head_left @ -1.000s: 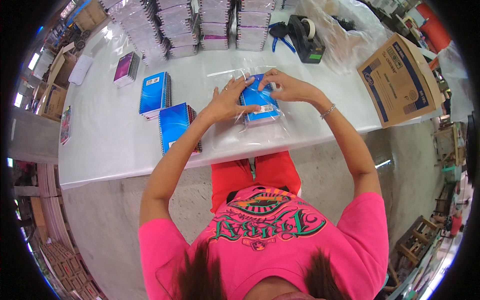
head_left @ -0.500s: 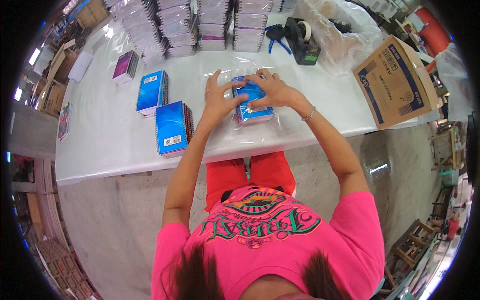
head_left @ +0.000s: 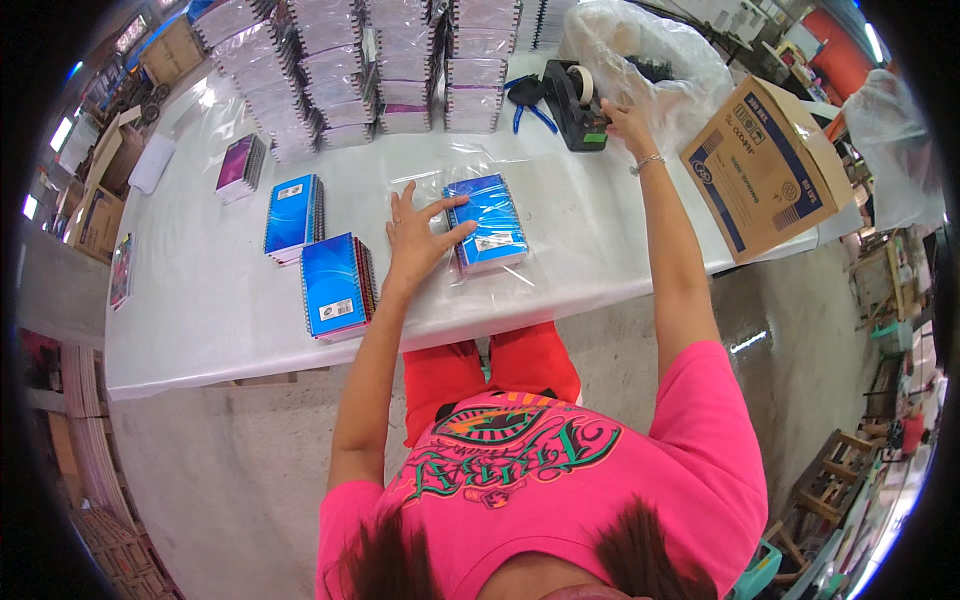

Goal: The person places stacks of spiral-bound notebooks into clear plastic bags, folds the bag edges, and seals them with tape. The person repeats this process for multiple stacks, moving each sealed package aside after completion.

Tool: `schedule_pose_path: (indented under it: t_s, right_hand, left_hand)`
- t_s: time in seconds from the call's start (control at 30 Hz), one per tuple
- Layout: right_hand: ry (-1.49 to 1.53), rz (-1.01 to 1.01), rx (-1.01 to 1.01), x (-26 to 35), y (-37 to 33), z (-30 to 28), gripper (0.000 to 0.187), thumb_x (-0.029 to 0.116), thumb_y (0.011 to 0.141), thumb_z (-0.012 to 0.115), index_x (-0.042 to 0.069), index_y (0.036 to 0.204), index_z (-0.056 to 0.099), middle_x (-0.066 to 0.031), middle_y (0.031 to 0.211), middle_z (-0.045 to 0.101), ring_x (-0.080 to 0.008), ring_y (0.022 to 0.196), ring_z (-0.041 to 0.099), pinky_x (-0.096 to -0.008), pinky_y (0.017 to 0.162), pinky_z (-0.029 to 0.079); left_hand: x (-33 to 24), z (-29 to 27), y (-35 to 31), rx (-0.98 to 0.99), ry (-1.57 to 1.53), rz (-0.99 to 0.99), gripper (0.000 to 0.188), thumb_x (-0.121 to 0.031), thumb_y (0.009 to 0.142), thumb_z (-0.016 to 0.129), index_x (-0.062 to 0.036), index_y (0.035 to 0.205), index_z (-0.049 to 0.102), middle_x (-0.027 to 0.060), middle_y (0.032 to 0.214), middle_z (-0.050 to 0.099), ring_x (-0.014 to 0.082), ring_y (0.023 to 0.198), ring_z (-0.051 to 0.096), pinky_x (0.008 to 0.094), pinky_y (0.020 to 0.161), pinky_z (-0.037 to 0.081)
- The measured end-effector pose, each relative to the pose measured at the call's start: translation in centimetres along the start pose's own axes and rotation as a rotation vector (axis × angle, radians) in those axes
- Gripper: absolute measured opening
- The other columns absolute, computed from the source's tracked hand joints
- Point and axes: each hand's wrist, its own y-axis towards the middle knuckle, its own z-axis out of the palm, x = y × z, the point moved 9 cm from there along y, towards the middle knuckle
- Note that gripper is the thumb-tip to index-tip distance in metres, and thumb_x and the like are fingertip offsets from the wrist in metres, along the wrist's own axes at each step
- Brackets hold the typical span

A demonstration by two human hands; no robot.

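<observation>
A stack of blue-covered spiral notebooks (head_left: 490,212) lies on the table inside a clear plastic wrapper (head_left: 515,268). My left hand (head_left: 420,238) is beside it with fingers spread, thumb and fingertips resting on its left edge and cover. My right hand (head_left: 630,132) is at the right side of a black tape dispenser (head_left: 572,115), fingers apart near its front end. The dispenser carries a roll of tape (head_left: 581,84). Whether the fingertips touch the tape is too small to tell.
Two more blue notebook stacks (head_left: 337,283) sit to the left, with a purple one (head_left: 238,166) behind. Tall piles of wrapped notebooks (head_left: 400,68) line the back. Blue-handled cutters (head_left: 527,100) lie by the dispenser. A cardboard box (head_left: 762,175) and a plastic bag (head_left: 640,60) occupy the right.
My right hand has left the wrapped notebooks and moved far right to the tape dispenser. My left hand stays at the stack's left side.
</observation>
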Motion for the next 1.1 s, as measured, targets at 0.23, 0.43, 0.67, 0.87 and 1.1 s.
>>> schedule_pose_path:
  t_s: [0.23, 0.43, 0.67, 0.87, 1.1]
  right_hand:
    - [0.172, 0.208, 0.112, -0.6, -0.1, -0.4, 0.027, 0.024, 0.084, 0.075, 0.001, 0.092, 0.064, -0.0073, 0.085, 0.063, -0.0181, 0.074, 0.061, -0.0301, 0.065, 0.052]
    - [0.544, 0.22, 0.149, 0.8, -5.8, 1.6, 0.03, 0.018, 0.086, 0.072, -0.005, 0.098, 0.057, -0.0114, 0.088, 0.062, -0.0251, 0.086, 0.067, -0.033, 0.073, 0.058]
    - [-0.234, 0.179, -0.061, -2.9, -7.7, -1.8, 0.015, 0.013, 0.09, 0.062, -0.002, 0.088, 0.061, -0.0068, 0.074, 0.062, -0.0215, 0.072, 0.069, -0.031, 0.064, 0.059]
    - [-0.052, -0.021, 0.429, 6.1, -14.1, 5.9, 0.021, 0.025, 0.091, 0.066, 0.006, 0.084, 0.061, 0.002, 0.068, 0.055, -0.0068, 0.058, 0.053, -0.0217, 0.052, 0.043]
    - [-0.123, -0.136, 1.005, 12.8, -23.4, 18.0, 0.025, 0.03, 0.088, 0.07, 0.006, 0.084, 0.066, 0.0038, 0.066, 0.054, -0.0055, 0.06, 0.047, -0.022, 0.051, 0.036]
  left_hand:
    - [-0.2, 0.4, -0.1, 0.028, -0.021, -0.029, 0.051, -0.056, 0.071, 0.077, -0.0371, 0.118, 0.068, 0.0195, 0.155, 0.022, 0.0454, 0.145, 0.007, 0.0707, 0.109, 0.009]
    - [0.7, 0.2, -0.5, 0.032, -0.032, -0.074, 0.053, -0.058, 0.071, 0.076, -0.0383, 0.119, 0.067, 0.019, 0.155, 0.021, 0.0444, 0.146, 0.006, 0.0709, 0.109, 0.008]
    - [0.2, 0.4, -0.1, 0.062, -0.051, -0.074, 0.054, -0.059, 0.07, 0.076, -0.0399, 0.12, 0.066, 0.0188, 0.155, 0.021, 0.0448, 0.146, 0.005, 0.0717, 0.109, 0.007]
    - [0.7, 0.1, -0.4, 0.057, -0.049, -0.09, 0.055, -0.059, 0.068, 0.077, -0.0407, 0.119, 0.066, 0.0197, 0.155, 0.021, 0.0456, 0.145, 0.006, 0.0734, 0.108, 0.007]
    - [0.2, 0.1, 0.0, 0.067, -0.045, -0.056, 0.057, -0.059, 0.067, 0.078, -0.0407, 0.119, 0.066, 0.0208, 0.154, 0.023, 0.0471, 0.145, 0.008, 0.0748, 0.106, 0.009]
